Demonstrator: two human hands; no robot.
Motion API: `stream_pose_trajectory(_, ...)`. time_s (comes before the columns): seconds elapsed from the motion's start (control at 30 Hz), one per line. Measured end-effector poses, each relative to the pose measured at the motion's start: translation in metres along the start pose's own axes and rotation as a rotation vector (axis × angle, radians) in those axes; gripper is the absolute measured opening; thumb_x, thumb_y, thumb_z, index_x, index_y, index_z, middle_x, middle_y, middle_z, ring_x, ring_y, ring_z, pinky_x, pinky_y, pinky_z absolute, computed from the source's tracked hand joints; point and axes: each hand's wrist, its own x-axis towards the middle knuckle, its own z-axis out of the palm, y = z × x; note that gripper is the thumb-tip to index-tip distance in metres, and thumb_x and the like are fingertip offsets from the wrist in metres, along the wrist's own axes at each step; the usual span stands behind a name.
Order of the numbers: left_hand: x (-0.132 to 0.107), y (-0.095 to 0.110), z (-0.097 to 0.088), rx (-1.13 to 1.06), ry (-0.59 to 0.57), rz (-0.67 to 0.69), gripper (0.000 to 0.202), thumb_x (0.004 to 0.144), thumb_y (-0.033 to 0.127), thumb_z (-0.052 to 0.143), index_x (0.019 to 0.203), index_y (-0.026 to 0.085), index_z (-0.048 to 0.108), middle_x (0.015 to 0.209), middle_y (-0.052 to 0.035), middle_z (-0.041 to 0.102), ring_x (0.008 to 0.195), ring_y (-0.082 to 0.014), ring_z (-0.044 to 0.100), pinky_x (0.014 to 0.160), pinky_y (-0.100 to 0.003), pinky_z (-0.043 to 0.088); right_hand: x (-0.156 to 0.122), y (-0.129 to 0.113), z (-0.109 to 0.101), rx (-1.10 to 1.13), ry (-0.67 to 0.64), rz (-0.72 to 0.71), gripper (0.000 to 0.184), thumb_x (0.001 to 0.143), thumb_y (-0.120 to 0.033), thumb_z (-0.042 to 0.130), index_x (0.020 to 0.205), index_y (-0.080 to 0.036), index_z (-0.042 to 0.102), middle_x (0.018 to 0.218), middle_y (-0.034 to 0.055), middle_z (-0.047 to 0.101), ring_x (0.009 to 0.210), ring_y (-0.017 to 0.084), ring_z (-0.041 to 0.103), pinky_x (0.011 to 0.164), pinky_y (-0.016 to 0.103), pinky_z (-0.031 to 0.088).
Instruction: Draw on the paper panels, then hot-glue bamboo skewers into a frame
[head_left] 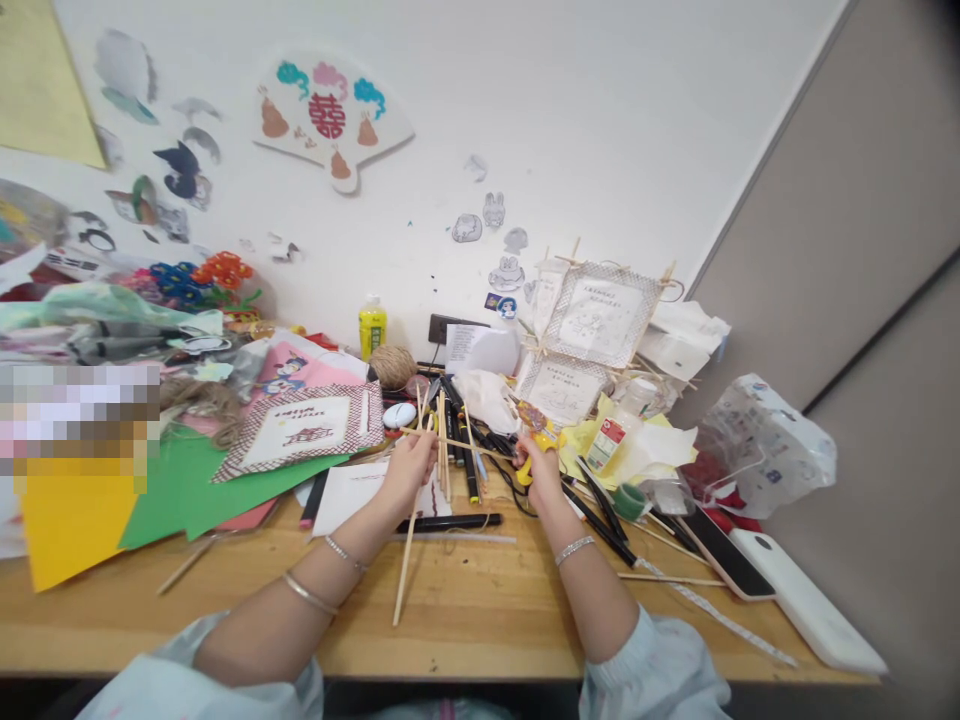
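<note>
My left hand (409, 465) is closed around a thin wooden stick (450, 442) that runs across to the right, above the wooden desk (465, 600). My right hand (538, 472) grips yellow-handled scissors (534, 448) at the stick's right end. Between and behind my hands lie several black markers (469, 465) and more wooden sticks. A longer stick (407, 565) lies slanted on the desk below my left hand. Both wrists wear bracelets.
Green (187, 490) and yellow (67, 525) paper sheets lie at left with a patterned card (300, 430). A twine ball (392, 366) and glue bottle (372, 325) stand at the back. Paper lantern frames (600, 320), a plastic bag (765, 445), a phone (724, 555) and white case (806, 610) crowd the right.
</note>
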Motion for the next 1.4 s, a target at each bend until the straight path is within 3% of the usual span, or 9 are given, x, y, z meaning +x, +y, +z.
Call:
stream_pose_trajectory(0.6,0.000,0.001,0.001,-0.006,0.000,-0.001,0.020,0.072,0.034,0.050,0.062,0.019,0.041,0.041,0.0103,0.031,0.032,-0.0045,0.024,0.032,-0.016,0.019,-0.003,-0.001,0.001,0.034,-0.025,0.013,0.028,0.053,-0.033,0.079,0.063,-0.016,0.059,0.047,-0.0041,0.057,0.039,0.007,0.046,0.038,0.020,0.040)
stream_pose_trajectory(0.87,0.001,-0.001,0.000,0.007,-0.003,0.009,0.022,0.072,0.033,0.050,0.059,0.019,0.040,0.040,0.0100,0.030,0.031,-0.0041,0.023,0.032,-0.016,0.018,0.004,0.003,-0.003,0.135,0.081,0.089,0.035,0.053,-0.040,0.079,0.061,-0.017,0.053,0.044,-0.0053,0.054,0.037,0.006,0.045,0.035,0.018,0.038)
stream_pose_trajectory(1.07,0.001,-0.002,0.000,0.013,-0.006,0.016,0.021,0.072,0.034,0.049,0.059,0.019,0.041,0.040,0.0102,0.029,0.031,-0.0045,0.023,0.032,-0.016,0.018,0.005,0.002,-0.004,0.197,0.039,0.129,0.036,0.051,-0.038,0.080,0.063,-0.019,0.052,0.047,-0.0058,0.054,0.039,0.007,0.047,0.036,0.020,0.039)
stream_pose_trajectory(1.4,0.002,-0.002,-0.001,0.016,-0.008,0.015,0.022,0.072,0.034,0.049,0.059,0.019,0.041,0.040,0.0098,0.031,0.030,-0.0043,0.024,0.031,-0.016,0.018,0.008,-0.002,-0.007,0.232,-0.026,0.196,0.021,0.057,-0.028,0.069,0.063,-0.019,0.051,0.046,-0.0062,0.053,0.037,0.007,0.045,0.037,0.021,0.041)
